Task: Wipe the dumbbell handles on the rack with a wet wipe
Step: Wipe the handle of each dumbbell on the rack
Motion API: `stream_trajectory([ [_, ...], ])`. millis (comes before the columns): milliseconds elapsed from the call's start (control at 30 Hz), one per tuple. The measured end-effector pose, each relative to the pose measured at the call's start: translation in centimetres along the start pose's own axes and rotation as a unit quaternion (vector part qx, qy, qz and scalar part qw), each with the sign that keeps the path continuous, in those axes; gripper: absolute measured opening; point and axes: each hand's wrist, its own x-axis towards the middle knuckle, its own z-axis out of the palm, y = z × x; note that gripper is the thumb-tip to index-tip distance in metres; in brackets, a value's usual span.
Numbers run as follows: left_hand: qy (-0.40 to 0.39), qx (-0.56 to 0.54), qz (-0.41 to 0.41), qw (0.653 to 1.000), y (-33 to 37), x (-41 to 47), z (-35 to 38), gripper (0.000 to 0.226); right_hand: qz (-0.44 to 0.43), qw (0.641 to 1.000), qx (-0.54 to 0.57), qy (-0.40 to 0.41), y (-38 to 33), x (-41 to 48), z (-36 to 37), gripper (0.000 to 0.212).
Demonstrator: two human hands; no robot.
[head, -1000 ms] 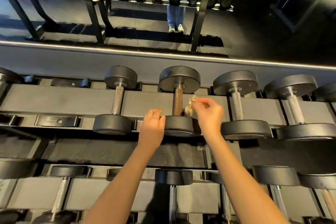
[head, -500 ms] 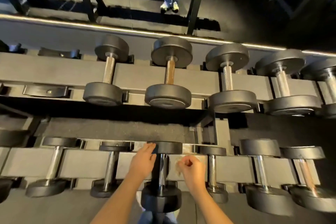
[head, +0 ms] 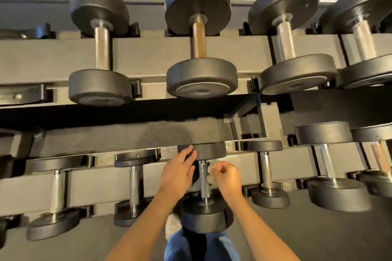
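A second ago both hands were up at the top shelf, at the dumbbell with the brown handle (head: 199, 40). That one now sits well beyond the fingertips with nobody touching it. The work has dropped to the lower shelf of the rack (head: 95, 182), to the dumbbell (head: 204, 216) straight in front of the person. Half a second ago the hands had only just arrived there, and now they are set in place. The left hand (head: 178, 172) lies with its fingers fairly straight and close together across the far weight disc (head: 210, 150), seemingly steadying it rather than gripping it. The right hand (head: 228, 178) has its fingers curled and pinches the wet wipe (head: 211, 174), a small crumpled white wad poking out past the fingertips. The steel handle (head: 203, 178) stands between the two hands, just beside the left thumb and right against the wipe. Blur hides whether the wipe is truly pressed onto the metal or just short of it. I take the brown handle above as done and this one as just beginning. No stroke along the bar shows yet. More handles wait on either side of the fingers, so much of the lower row looks still to do.
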Motion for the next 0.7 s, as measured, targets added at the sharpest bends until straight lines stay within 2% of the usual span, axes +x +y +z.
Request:
stream_trajectory([
  [100,0.007,0.004,0.007,1.000,-0.3,-0.2,0.1,0.049,0.013,1.000,0.005,0.010,0.7,1.2,1.3,0.006],
  [167,0.012,0.000,0.012,1.000,-0.4,-0.4,0.2,0.050,0.025,0.999,0.020,0.016,1.0,1.7,2.0,0.006],
  [333,0.020,-0.013,0.023,0.999,-0.9,-0.3,1.0,0.049,-0.026,0.997,0.060,0.042,1.8,0.5,3.9,0.009],
  [433,0.044,-0.030,0.016,0.998,-0.9,-0.5,1.6,0.049,-0.047,0.997,0.059,0.017,3.3,-0.3,3.9,0.005],
  [600,0.079,-0.048,0.005,0.996,-0.6,-0.6,3.0,0.049,-0.052,0.995,0.079,-0.020,3.6,0.1,3.0,0.016],
  [700,0.102,-0.048,-0.001,0.994,-0.5,-0.7,3.5,0.049,-0.079,0.992,0.093,0.010,2.5,1.0,3.2,0.007],
])
